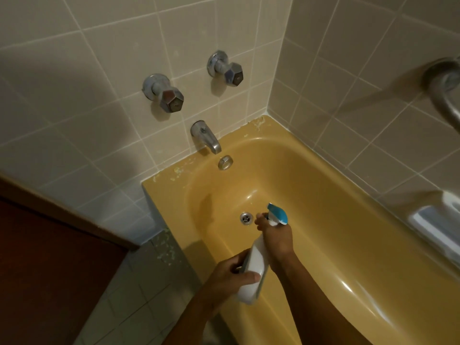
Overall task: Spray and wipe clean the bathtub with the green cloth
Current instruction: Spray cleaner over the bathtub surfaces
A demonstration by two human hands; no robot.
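Observation:
A mustard-yellow bathtub fills the lower right of the head view. Over its near wall I hold a white spray bottle with a blue nozzle head, pointed toward the drain. My left hand grips the bottle's lower body. My right hand is wrapped round the bottle's neck, fingers at the trigger. The green cloth is not in view.
A chrome spout and overflow cap sit at the tub's far end, with two tap handles on the tiled wall above. A grab rail and a soap dish are on the right wall. Left is a brown door.

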